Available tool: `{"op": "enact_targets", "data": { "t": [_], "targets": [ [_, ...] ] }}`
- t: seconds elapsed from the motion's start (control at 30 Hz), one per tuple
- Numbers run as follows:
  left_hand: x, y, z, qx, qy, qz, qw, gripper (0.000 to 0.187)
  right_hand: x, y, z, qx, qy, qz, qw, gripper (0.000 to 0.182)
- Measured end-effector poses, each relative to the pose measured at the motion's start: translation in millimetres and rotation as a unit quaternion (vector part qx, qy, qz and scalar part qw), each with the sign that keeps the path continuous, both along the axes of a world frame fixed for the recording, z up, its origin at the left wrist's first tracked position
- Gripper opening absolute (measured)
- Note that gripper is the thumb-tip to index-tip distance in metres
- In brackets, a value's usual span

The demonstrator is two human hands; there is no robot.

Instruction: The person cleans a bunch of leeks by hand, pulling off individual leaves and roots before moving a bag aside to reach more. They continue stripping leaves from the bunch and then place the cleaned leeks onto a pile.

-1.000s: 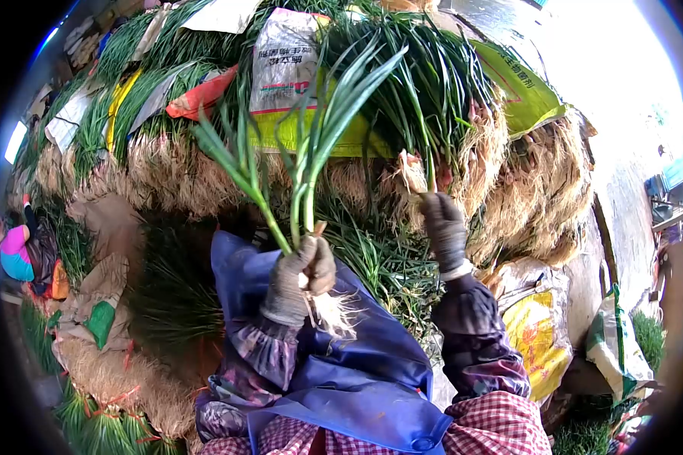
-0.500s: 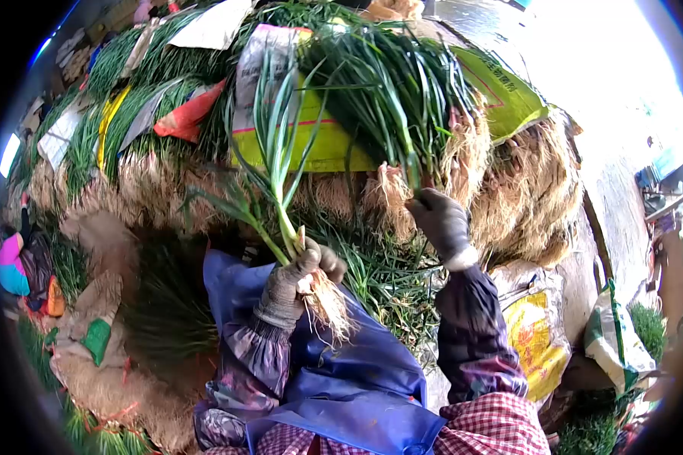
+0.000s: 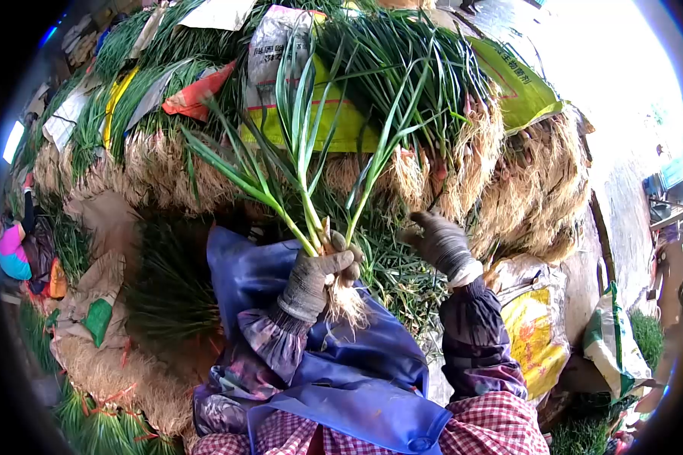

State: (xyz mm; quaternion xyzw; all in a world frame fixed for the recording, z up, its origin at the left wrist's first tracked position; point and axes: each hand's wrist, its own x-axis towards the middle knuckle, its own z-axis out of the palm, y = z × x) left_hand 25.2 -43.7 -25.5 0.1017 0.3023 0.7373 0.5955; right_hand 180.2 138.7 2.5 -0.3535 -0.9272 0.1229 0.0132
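My left hand [image 3: 320, 279], in a grey knit glove, is closed around the lower stems of several green garlic plants [image 3: 308, 208]. Their leaves fan upward, and pale stringy roots [image 3: 347, 305] hang below the fist. My right hand [image 3: 440, 244], also gloved, is to the right of the bunch and apart from it. Its fingers are partly bent and spread, with no plant visible between them. Beyond it lies a heap of green garlic [image 3: 402, 83], its tan roots [image 3: 474, 163] hanging over the near edge.
A blue apron [image 3: 349, 379] covers my lap. Loose leaves [image 3: 402, 277] lie beyond it. Printed yellow-green sacks [image 3: 520, 83] lie by the heap, and a yellow-and-white bag [image 3: 535, 330] is at right. Rooted bundles [image 3: 121, 371] sit at left, near a person in bright clothing [image 3: 14, 250].
Another garlic plant has joined the bunch in my left hand, on its right side. My right hand has moved down from the heap's edge, and its fingers have loosened.
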Motion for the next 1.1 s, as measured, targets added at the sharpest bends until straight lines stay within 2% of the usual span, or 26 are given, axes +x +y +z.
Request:
{"op": "enact_targets", "data": {
  "t": [0.03,0.07,0.1,0.13,0.17,0.27,0.33,0.4,0.47,0.5,0.53,0.57,0.6,0.67,0.73,0.77,0.8,0.83,0.87,0.9,0.93,0.97,1.0,1.03,1.07,1.1],
  "targets": [
    [2.5,-1.1,1.4,-0.009,-0.021,-0.002,1.000,0.020,-3.5,-8.1,3.0,-0.035,0.054,0.047,0.997,0.069],
    [5.5,-1.8,1.7,-0.013,-0.028,-0.011,0.999,0.020,-9.7,-11.0,-0.2,-0.179,0.201,0.097,0.958,0.081],
    [7.0,-1.2,2.2,-0.016,-0.033,-0.018,0.999,0.021,-16.4,-19.0,-0.5,-0.362,0.277,0.076,0.887,0.080],
    [7.3,-1.2,2.4,-0.018,-0.036,-0.025,0.999,0.021,-24.0,-27.5,0.5,-0.527,0.344,0.054,0.775,0.079],
    [8.2,-2.6,-2.7,-0.013,-0.075,-0.040,0.996,0.022,-31.3,-33.0,4.8,-0.588,0.338,0.066,0.732,0.083],
    [6.5,-4.3,1.6,0.156,-0.236,-0.106,0.953,0.020,-49.7,-48.0,-9.1,-0.728,0.411,0.107,0.539,0.091],
    [7.0,-6.2,10.5,0.180,-0.272,-0.132,0.936,0.018,-57.1,-50.3,-22.5,-0.776,0.451,0.146,0.417,0.080],
    [6.2,-10.4,6.0,0.159,-0.273,-0.135,0.939,0.017,-55.4,-53.3,-20.4,-0.771,0.430,0.127,0.452,0.063],
    [3.4,-15.3,9.1,0.090,-0.203,-0.115,0.968,0.017,-53.8,-50.3,-5.1,-0.686,0.405,0.114,0.593,0.038],
    [-1.0,-18.1,6.0,0.064,-0.187,-0.118,0.973,0.016,-52.5,-44.8,-2.1,-0.480,0.371,0.151,0.781,0.031],
    [-4.8,-19.1,4.8,0.040,-0.169,-0.119,0.978,0.016,-52.0,-39.9,2.4,-0.234,0.305,0.177,0.906,0.024],
    [-6.7,-21.1,5.8,0.095,-0.143,-0.115,0.978,0.014,-51.4,-38.0,7.4,0.034,0.300,0.161,0.940,0.018],
    [-9.2,-25.9,13.8,0.095,-0.155,-0.104,0.978,0.015,-45.8,-21.4,-1.8,0.050,0.295,0.100,0.949,0.015],
    [-11.9,-32.4,36.8,0.168,-0.098,-0.042,0.980,0.025,-29.9,7.0,-18.5,-0.008,0.280,0.076,0.957,0.017],
    [-22.2,-34.8,42.4,0.208,-0.076,-0.024,0.975,0.047,-18.6,11.6,7.9,-0.153,0.130,0.101,0.975,0.020],
    [-26.1,-31.5,44.0,0.241,-0.046,-0.014,0.969,0.055,-21.3,27.4,12.2,-0.195,0.187,0.073,0.960,0.022],
    [-27.7,-24.4,55.7,0.250,-0.014,0.020,0.968,0.058,-28.3,46.5,12.4,-0.022,0.269,0.060,0.961,0.017],
    [-32.7,-16.3,48.8,0.263,-0.002,0.014,0.965,0.062,-40.1,56.8,20.3,0.027,0.339,-0.066,0.938,0.015],
    [-41.0,-6.7,39.4,0.267,0.019,-0.015,0.964,0.049,-48.2,69.4,35.3,0.038,0.296,-0.116,0.947,0.025],
    [-41.5,2.8,30.3,0.257,0.022,-0.019,0.966,0.038,-63.1,73.9,52.2,-0.012,0.209,-0.157,0.965,0.033],
    [-38.6,10.2,26.4,0.247,0.024,-0.024,0.969,0.028,-77.0,95.6,34.3,-0.023,0.191,-0.096,0.977,0.035],
    [-34.7,12.7,33.5,0.184,0.029,-0.024,0.982,0.026,-88.5,109.8,20.9,-0.009,0.160,-0.082,0.984,0.031],
    [-32.5,15.6,29.0,0.144,0.022,-0.017,0.989,0.030,-98.2,118.0,15.5,0.006,0.129,-0.066,0.989,0.027],
    [-31.3,16.5,25.5,0.121,0.011,-0.007,0.993,0.031,-104.0,116.1,31.3,-0.033,0.139,-0.085,0.986,0.025],
    [-31.6,16.4,21.3,0.097,-0.002,0.005,0.995,0.031,-107.3,137.6,15.9,-0.229,0.306,-0.068,0.922,0.022],
    [-36.1,12.8,16.5,0.101,0.013,0.009,0.995,0.029,-98.7,132.4,31.1,-0.321,0.390,-0.053,0.861,0.021]
  ]
}}
